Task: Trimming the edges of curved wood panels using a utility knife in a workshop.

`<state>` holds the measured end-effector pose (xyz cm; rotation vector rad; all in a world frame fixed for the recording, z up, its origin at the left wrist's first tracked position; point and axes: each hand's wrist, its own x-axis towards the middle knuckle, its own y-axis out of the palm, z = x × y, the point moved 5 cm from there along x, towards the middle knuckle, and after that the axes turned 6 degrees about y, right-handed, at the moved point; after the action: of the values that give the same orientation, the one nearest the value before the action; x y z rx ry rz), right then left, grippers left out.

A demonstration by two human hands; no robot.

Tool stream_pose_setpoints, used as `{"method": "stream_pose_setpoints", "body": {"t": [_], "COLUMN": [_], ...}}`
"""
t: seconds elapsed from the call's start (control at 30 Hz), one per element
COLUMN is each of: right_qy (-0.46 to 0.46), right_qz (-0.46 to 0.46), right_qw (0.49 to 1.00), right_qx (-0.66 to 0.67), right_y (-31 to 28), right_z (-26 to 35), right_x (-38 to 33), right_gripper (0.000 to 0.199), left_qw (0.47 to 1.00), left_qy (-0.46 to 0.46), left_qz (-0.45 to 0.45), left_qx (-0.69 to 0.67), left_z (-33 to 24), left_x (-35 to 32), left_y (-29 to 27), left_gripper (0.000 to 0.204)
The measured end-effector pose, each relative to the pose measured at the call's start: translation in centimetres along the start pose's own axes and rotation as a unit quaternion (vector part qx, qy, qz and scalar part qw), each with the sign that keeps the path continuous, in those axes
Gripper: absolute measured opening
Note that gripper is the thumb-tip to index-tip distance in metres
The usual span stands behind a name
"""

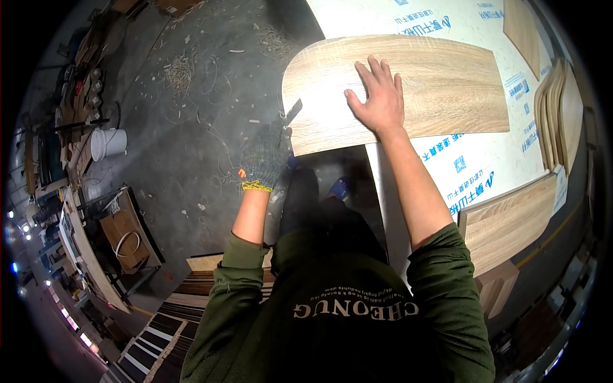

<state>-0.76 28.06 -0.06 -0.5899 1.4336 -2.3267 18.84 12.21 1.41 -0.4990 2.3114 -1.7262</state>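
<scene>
On the pale tabletop lies our wood-grain panel, its rounded end overhanging the near-left edge. To steady it well, we'd press evenly with the bare right grip, palm down, fingers spread, clasping nothing, and keep the dark blade light against the rim. The board looks light tan, streaked lengthwise. Our gloved left grip seems closed around the blade.

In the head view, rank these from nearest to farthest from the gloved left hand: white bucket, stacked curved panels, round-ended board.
1. Round-ended board: immediately right of the left hand
2. White bucket: off to the left
3. Stacked curved panels: far right
</scene>
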Motion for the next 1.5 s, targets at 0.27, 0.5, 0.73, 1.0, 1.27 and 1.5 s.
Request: {"method": "stream_pose_setpoints", "body": {"t": [0.27,0.5,0.73,1.0,1.27,1.5], "right_qy": [-0.01,-0.01,0.002,0.004,0.005,-0.009], "right_qz": [-0.01,-0.015,-0.011,-0.003,0.0,-0.019], "right_qw": [1.0,1.0,1.0,1.0,1.0,1.0], "right_qx": [-0.017,-0.015,-0.011,-0.007,-0.008,-0.003], "right_y": [0.0,0.0,-0.1,-0.1,0.0,-0.1], "right_z": [0.1,0.1,0.1,0.1,0.2,0.2], "right_x": [0.0,0.1,-0.2,0.0,0.0,-0.1], "right_gripper": [0.061,0.06,0.059,0.059,0.06,0.059], "left_qw": [0.998,0.998,1.0,0.999,0.999,0.998], "left_qy": [-0.03,-0.018,0.0,0.012,0.035,0.04], "left_qz": [0.047,0.03,0.014,0.029,0.007,0.02], "left_qx": [-0.039,-0.044,-0.028,-0.01,-0.015,-0.052], "left_z": [0.8,1.3,1.9,1.9,2.5,2.5], "left_x": [1.6,1.7,1.0,2.6,3.4,4.9], "left_y": [0.4,0.7,0.5,0.4,0.5,0.3], "left_gripper": [0.041,0.041,0.039,0.04,0.042,0.041]}}
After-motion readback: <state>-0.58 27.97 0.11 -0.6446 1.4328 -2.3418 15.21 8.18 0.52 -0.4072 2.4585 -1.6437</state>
